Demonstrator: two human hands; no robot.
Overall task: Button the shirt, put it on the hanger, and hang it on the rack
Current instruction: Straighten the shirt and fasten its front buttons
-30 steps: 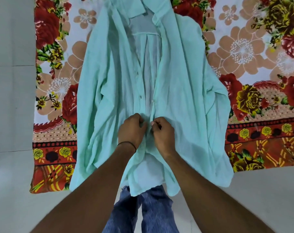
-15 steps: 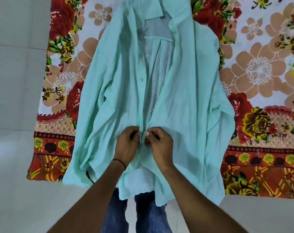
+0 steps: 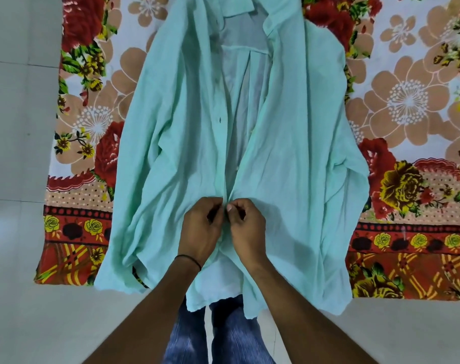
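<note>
Fingertips of both hands sit closer together than a second ago, meeting at the front opening of the mint shirt (image 3: 289, 153). It lies open on a floral sheet (image 3: 407, 101), collar at 12 o'clock, hem at 6. Toward 6 o'clock on the shirt, the left hand (image 3: 200, 229) pinches one front edge and the right hand (image 3: 247, 229) pinches the other, fingers curled; whether a button is through cannot be told. A black band (image 3: 189, 258) circles the left wrist. Pale floor tiles (image 3: 18, 153) lie at 9 o'clock, blue jeans (image 3: 231, 334) at 6.
</note>
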